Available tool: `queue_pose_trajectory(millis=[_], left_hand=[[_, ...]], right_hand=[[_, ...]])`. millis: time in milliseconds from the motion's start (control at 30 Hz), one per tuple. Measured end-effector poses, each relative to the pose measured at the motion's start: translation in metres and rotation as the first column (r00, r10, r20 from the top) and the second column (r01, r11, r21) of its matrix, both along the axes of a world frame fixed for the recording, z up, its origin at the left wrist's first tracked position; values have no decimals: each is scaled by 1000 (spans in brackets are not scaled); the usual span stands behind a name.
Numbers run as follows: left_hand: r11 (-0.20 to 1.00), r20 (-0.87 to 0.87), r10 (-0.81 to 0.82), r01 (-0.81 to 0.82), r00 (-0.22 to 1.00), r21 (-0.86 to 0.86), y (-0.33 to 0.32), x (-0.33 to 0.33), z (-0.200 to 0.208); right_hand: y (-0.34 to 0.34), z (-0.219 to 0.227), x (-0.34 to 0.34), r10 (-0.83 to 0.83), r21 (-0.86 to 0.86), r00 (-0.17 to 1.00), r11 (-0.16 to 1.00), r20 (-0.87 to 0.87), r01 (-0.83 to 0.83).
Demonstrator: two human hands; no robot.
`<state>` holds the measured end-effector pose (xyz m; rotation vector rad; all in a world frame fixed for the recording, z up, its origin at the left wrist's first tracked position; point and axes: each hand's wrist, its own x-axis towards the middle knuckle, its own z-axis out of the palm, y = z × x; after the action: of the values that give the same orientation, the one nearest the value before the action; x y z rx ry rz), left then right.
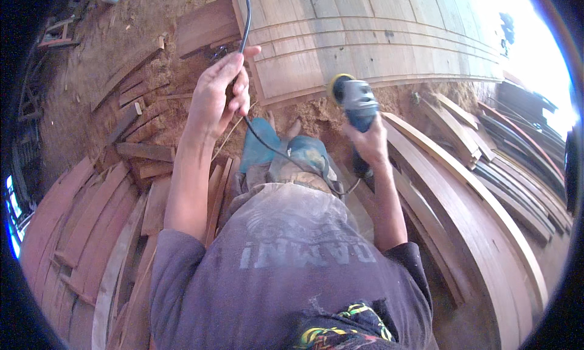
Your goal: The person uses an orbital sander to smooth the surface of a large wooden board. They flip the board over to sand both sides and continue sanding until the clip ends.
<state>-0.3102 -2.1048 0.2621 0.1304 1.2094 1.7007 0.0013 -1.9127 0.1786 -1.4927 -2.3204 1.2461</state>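
One cord (248,12) in curled grip of left hand (220,85), likely held clear of disc (338,90); grinder (360,100) in closed grip of right hand (370,142), near panel (365,52).

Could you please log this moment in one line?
Left grip: black cord | Right grip: power tool with disc | Disc: near wooden panel's edge, contact unclear | Around: loose boards

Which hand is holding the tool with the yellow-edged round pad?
The right hand: it grips the power tool, while the left hand holds the dark cord.
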Motion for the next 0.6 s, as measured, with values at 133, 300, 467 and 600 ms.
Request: queue_pose_trajectory(millis=[133, 300, 467, 600], left_hand=[[997, -17, 59, -60, 998, -41, -36, -3, -17], [988, -20, 80, -82, 997, -127, -58, -14, -12], [993, -22, 64, -66, 998, -103, -56, -15, -13], [994, 39, 47, -43, 998, -100, -48, -2, -16]], right_hand=[[-60, -15, -60, 281, -104, 937, 959, 206, -265], [-90, -8, -96, 352, -63, 911, 936, 216, -346], [-55, -2, -79, 223, -11, 930, 973, 292, -230], [-21, 7, -64, 150, -34, 922, 988, 358, -148]])
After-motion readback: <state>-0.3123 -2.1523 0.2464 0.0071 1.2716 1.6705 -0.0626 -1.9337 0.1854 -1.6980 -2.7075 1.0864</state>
